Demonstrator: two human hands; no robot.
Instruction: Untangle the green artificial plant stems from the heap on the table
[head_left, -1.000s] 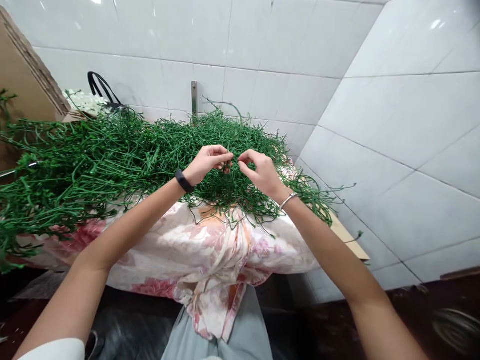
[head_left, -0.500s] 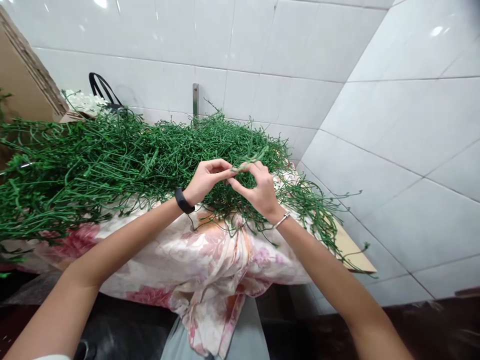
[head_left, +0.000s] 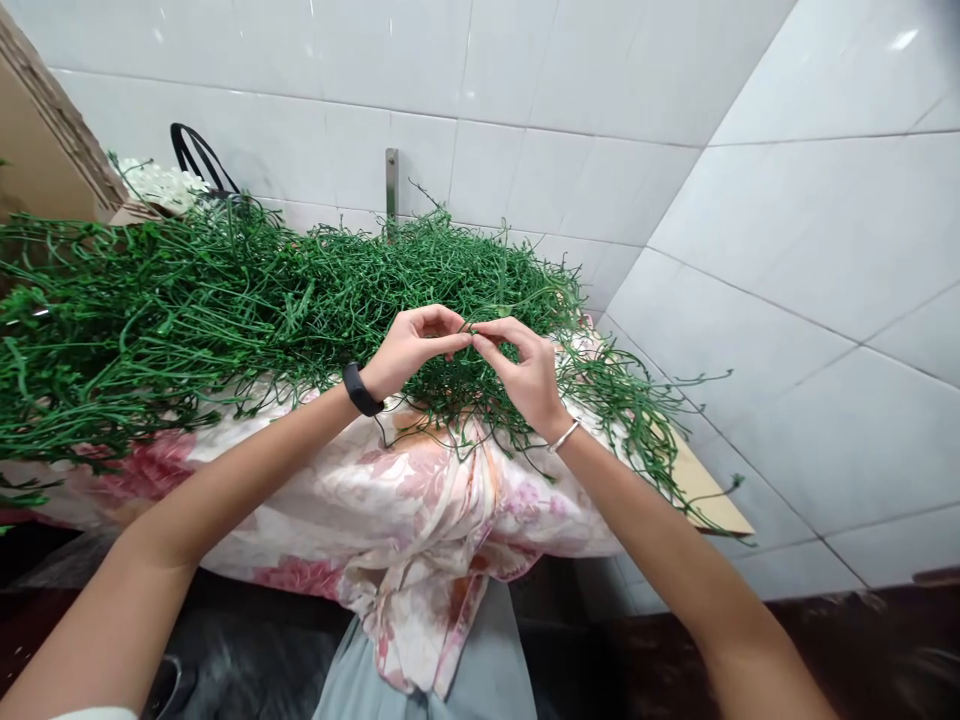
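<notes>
My left hand [head_left: 412, 350], with a dark band at its wrist, is closed in a pinch on a thin green stem [head_left: 466, 328]. Fingertips of my right hand [head_left: 529, 375], which wears a thin bracelet, pinch the same stem from the other side, so the two hands almost meet. Most of the stem is hidden by the fingers or blends into the green behind. Beyond and below the hands spreads a big tangled heap of green stems [head_left: 247, 290], which look like artificial plant stems.
Under the heap lies a flowered cloth [head_left: 315, 500], bunched and hanging at the front. A cardboard edge [head_left: 712, 490] juts out at right. At back left are a cardboard box [head_left: 37, 120], white flowers [head_left: 161, 185] and a black strap [head_left: 196, 160]. Tiled walls [head_left: 585, 80] enclose the corner.
My right fingers have drawn in to a pinch by the left fingertips. The stem that stuck up above the right hand shows less clearly. The view has shifted slightly.
</notes>
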